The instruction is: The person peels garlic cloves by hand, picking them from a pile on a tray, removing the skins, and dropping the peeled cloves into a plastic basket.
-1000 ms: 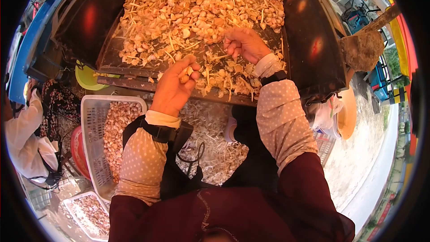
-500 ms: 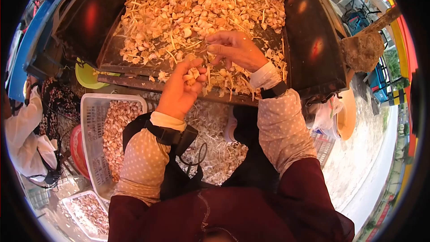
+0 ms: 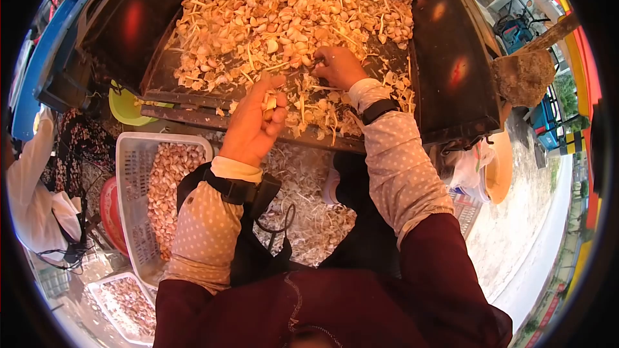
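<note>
My left hand [image 3: 253,127] is turned palm up with its fingers curled around a few garlic cloves [image 3: 270,102], just over the near edge of the dark tray [image 3: 222,98]. To its right, my right hand [image 3: 342,67] reaches down to the near part of the garlic pile [image 3: 290,9]. Its fingers are bent together, and whatever is between them is hidden. The pile is a mix of loose cloves, papery skins and dry stalks. Scraps of skin and stalk [image 3: 316,111] lie on the tray below my right hand.
Left of my legs stands a white plastic basket [image 3: 131,209] of cloves, with a smaller white basket [image 3: 106,309] behind it. A green basin [image 3: 122,108] sits under the tray's left side. Garlic skins litter the ground [image 3: 309,219]. Another person's sleeve [image 3: 32,161] shows at far left.
My right hand has moved away from my left hand, down to the garlic on the tray, and its fingers have closed. My left hand has shifted slightly left, still holding cloves.
</note>
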The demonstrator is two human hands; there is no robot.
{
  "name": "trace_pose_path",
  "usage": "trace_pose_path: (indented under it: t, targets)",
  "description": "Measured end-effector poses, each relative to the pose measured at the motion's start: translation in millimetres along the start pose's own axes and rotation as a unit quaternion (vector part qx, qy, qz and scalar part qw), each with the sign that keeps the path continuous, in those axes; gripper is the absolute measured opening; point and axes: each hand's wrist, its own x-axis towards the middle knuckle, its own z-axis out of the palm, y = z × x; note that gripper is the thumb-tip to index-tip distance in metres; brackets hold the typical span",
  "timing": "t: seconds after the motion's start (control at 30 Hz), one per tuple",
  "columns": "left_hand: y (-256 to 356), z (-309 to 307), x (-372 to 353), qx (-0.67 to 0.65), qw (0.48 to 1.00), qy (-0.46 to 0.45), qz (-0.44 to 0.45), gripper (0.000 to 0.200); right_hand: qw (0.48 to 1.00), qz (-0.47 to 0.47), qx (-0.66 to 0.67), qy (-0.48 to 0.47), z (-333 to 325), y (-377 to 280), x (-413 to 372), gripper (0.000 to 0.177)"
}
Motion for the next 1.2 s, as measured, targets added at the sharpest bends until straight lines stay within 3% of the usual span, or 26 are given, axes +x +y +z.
trace_pose_path:
  t: [0.1,0.23,0.3,0.33,0.4,0.57,0.7,0.77,0.9,0.97,1.0,1.07,1.1,1.17,1.2]
  targets:
    - [1,-2,2,0.027,1.0,-0.006,-0.013,0.034,0.996,0.013,0.043,-0.082,-8,0,-1,0.026]
    - [0,5,-2,0.03,1.0,0.004,0.008,0.038,0.985,0.015,0.127,-0.111,-23,-4,-10,0.023]
    - [1,6,-1,0.037,0.999,0.008,0.009,0.038,0.906,0.088,0.402,-0.099,-23,-4,-12,0.022]
    - [-1,5,0,0.078,0.997,-0.008,0.019,0.038,0.906,0.088,0.401,-0.099,-25,-3,-13,0.022]
    - [-1,6,0,0.118,0.992,-0.019,0.032,0.038,0.82,0.06,0.558,-0.112,-38,-19,-20,0.019]
    - [-4,13,8,0.178,0.979,-0.046,0.092,0.035,0.79,-0.005,0.588,-0.173,-25,-46,-26,0.019]
    - [3,7,19,0.159,0.981,-0.005,0.107,0.032,0.798,0.05,0.593,-0.093,-27,-47,-26,0.024]
    - [15,-2,19,0.11,0.988,0.029,0.105,0.032,0.851,0.089,0.517,-0.021,-29,-34,-22,0.023]
    - [34,-12,16,0.01,0.991,0.045,0.123,0.042,0.908,0.059,0.415,0.013,-29,-35,-17,0.02]
    - [28,-7,16,0.029,0.99,0.037,0.133,0.041,0.958,-0.05,0.282,0.036,-31,-48,-14,0.018]
    - [27,-6,17,0.029,0.99,0.037,0.133,0.041,0.958,-0.05,0.282,0.036,-27,-50,-8,0.018]
    - [24,-10,19,0.022,0.992,0.038,0.117,0.041,0.972,-0.188,0.138,0.032,-13,-53,6,0.022]
    - [25,-11,19,0.023,0.992,0.038,0.117,0.041,0.972,-0.188,0.139,0.032,-6,-55,8,0.022]
    - [27,-11,19,0.002,0.992,0.025,0.122,0.038,0.98,-0.19,-0.035,0.057,5,-62,13,0.021]
    - [27,-11,19,0.0,0.992,0.023,0.123,0.038,0.98,-0.166,-0.106,0.02,14,-63,17,0.014]
